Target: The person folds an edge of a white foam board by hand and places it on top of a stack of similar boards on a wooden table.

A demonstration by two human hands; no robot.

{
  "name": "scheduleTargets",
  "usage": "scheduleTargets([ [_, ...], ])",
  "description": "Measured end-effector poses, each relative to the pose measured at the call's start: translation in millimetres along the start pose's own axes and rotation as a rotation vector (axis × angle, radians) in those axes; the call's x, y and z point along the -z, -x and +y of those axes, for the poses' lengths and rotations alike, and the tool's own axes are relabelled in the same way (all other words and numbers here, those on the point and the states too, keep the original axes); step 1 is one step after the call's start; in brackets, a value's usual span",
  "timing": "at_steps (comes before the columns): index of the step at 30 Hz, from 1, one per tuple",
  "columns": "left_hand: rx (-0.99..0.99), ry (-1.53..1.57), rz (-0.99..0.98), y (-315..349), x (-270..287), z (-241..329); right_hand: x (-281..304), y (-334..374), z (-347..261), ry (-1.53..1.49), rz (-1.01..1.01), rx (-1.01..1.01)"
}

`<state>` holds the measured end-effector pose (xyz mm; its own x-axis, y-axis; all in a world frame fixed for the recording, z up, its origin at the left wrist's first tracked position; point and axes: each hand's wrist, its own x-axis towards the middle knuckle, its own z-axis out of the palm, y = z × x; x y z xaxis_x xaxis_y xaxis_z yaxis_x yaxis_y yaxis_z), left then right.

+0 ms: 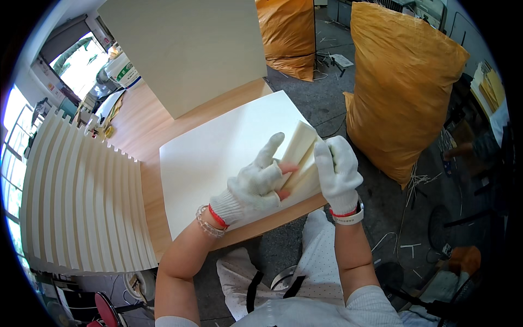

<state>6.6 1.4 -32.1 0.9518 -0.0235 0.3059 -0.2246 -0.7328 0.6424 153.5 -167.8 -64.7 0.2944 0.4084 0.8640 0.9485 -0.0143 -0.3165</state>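
Observation:
A large white sheet (229, 141) lies on a wood-coloured table. At its right end is a cream folded strip (298, 144) with several layers, standing a little off the sheet. My left hand (253, 182), in a white knitted glove with two bare fingertips, reaches over the sheet with fingers apart. Those bare tips touch the strip's left side. My right hand (338, 171), gloved too, has its fingers curled at the strip's right edge and closed on it. What lies under its fingers is hidden.
A tall stack of cream slatted pieces (87, 201) stands at the left. Behind the sheet rises a big beige board (188, 49). Bulging orange sacks (400, 87) stand on the floor at the right, near scattered thin strips (417, 180). A white bucket (122, 71) sits far left.

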Motion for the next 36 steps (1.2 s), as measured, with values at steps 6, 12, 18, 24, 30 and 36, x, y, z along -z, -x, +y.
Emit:
scheduleTargets([
  [6,-0.110,-0.078,-0.072,-1.8,0.3,-9.7,-1.0,0.8,-1.3,0.098,-0.004,0.047],
  [12,0.029,0.008,-0.006,-0.3,-2.4,-2.1,-1.6,0.6,-1.0,0.029,-0.010,-0.047],
  [18,-0.042,-0.035,-0.075,-0.5,0.8,-4.1,-0.9,3.0,-1.4,-0.160,-0.017,-0.225],
  [24,-0.027,-0.028,-0.019,-0.2,-2.2,-2.7,-1.6,2.2,-0.3,0.085,0.007,-0.001],
  [30,-0.013,0.011,0.026,0.2,-4.4,-4.6,-1.9,3.6,1.3,0.065,0.026,-0.004],
  [36,-0.151,-0.137,-0.014,-3.7,-2.7,-7.7,1.3,-0.3,-7.6,-0.104,0.002,-0.181],
])
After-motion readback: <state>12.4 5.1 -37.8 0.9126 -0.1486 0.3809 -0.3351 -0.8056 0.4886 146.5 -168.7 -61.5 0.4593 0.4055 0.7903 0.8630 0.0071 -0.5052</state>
